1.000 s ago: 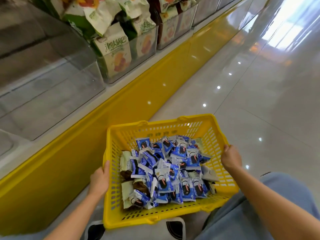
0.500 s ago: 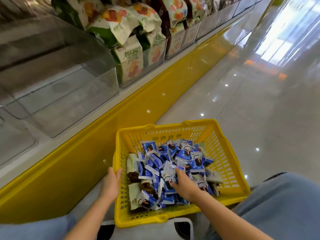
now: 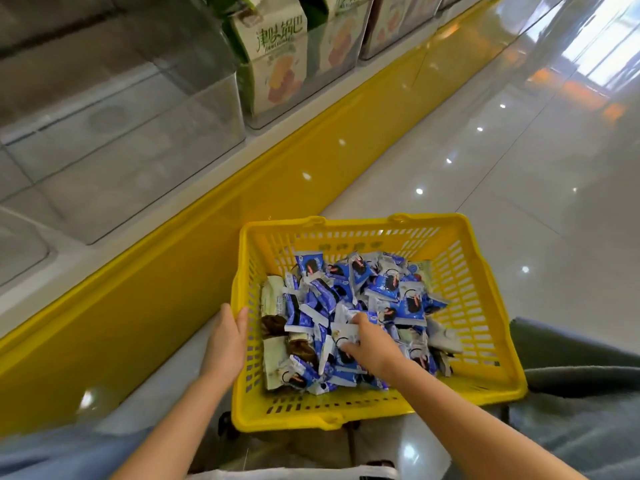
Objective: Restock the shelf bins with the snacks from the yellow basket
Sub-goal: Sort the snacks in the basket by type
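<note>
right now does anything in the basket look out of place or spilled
Nothing has spilled. The odd ones are a few pale packets along the left wall of the yellow basket, unlike the blue packets heaped beside them.

My right hand [image 3: 372,344], on the yellow basket [image 3: 485,271] rim a second ago, now sits among the blue snack packets [image 3: 391,289], fingers curling round one.
</note>
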`<move>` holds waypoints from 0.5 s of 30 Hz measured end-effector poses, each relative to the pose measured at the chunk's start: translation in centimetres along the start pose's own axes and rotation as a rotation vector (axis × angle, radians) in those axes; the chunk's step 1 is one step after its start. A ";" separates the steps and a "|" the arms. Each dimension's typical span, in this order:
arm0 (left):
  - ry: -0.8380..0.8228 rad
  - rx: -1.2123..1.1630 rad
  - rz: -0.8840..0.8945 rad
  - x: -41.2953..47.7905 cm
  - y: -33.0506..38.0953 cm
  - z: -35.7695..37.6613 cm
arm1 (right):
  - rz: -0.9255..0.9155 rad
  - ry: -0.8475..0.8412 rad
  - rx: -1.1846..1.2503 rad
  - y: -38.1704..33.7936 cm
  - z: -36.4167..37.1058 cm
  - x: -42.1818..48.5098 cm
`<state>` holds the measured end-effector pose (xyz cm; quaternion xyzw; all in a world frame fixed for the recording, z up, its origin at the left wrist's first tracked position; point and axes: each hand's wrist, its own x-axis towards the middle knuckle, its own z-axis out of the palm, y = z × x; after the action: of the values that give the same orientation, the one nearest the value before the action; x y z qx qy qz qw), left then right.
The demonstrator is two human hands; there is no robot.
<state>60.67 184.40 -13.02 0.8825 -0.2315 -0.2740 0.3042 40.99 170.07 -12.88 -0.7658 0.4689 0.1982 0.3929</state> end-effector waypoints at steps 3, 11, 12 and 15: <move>0.016 -0.006 -0.001 0.0 0.1 0.0 | -0.019 0.057 0.085 0.4 0.1 -0.2; 0.251 0.437 0.233 -1.8 2.2 -0.5 | -0.165 0.255 0.257 -0.8 -0.8 -4.2; 0.283 0.411 0.353 -2.5 2.8 -0.3 | -0.199 0.229 0.267 -1.3 -0.9 -4.8; -0.195 -0.004 0.381 -4.9 5.1 -0.2 | -0.287 0.210 0.354 -3.0 -0.9 -6.1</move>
<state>55.96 183.67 -7.82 0.7917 -0.4218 -0.2959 0.3283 40.60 173.54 -7.01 -0.7602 0.4209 -0.0255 0.4942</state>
